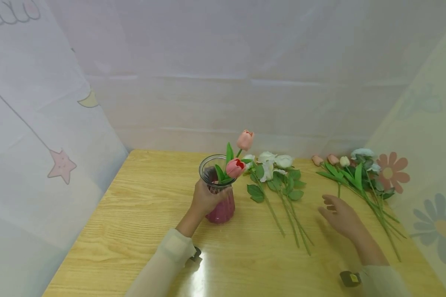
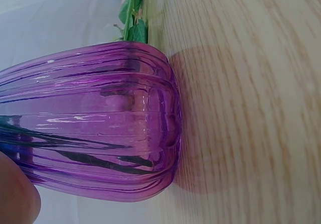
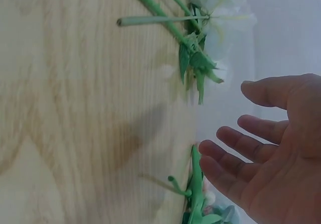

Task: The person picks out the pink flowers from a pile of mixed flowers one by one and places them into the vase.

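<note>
A ribbed purple glass vase (image 1: 221,208) stands upright on the wooden table. Two pink tulips lean out of its mouth to the right, the lower tulip (image 1: 236,168) over the rim and the upper tulip (image 1: 245,140) behind it. My left hand (image 1: 207,199) grips the vase just below its rim; in the left wrist view the vase's base (image 2: 165,128) meets the table, with dark stems showing through the glass. Held above the table at the right, my right hand (image 1: 342,218) has relaxed, slightly bent fingers (image 3: 241,146) with nothing between them.
White roses (image 1: 275,161) with long green stems lie right of the vase. Farther right is a pile of tulips and pale blue flowers (image 1: 362,153), stems toward the front. A hanging white cloth (image 1: 245,103) borders the table's back edge.
</note>
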Motion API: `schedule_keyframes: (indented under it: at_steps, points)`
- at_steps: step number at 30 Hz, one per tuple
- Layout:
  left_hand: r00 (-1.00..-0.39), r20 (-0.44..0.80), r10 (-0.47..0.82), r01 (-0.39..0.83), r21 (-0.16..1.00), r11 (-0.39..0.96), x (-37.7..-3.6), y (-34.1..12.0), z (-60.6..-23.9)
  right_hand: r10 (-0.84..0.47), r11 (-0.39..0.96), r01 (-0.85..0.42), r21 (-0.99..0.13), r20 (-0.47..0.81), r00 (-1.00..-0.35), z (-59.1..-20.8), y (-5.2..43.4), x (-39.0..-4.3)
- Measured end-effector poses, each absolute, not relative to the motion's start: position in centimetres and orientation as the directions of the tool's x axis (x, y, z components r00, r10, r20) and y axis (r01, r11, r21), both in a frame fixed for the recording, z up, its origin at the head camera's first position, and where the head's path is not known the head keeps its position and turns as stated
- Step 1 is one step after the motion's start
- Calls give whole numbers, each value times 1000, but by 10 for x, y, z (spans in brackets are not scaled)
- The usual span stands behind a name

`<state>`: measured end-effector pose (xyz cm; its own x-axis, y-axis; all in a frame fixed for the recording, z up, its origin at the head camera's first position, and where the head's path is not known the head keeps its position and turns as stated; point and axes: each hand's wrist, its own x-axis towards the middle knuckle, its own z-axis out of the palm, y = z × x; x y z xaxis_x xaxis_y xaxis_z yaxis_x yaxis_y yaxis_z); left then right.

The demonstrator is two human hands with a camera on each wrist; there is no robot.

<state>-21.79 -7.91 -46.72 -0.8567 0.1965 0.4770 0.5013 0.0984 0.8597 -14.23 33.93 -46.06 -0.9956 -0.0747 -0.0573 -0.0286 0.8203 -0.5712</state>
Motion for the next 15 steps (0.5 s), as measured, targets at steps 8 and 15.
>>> schedule_keyframes:
  at_steps: [8, 15]
  points:
    - [-862, 465, 204, 490, 866, 99, -215, -77, -465, -58, 846, -12, -534, -70, -996, -472, 359, -137]
    - [-857, 477, 196, 501, 859, 102, -217, -78, -466, -29, 869, 28, -493, -108, -994, -475, 378, -136]
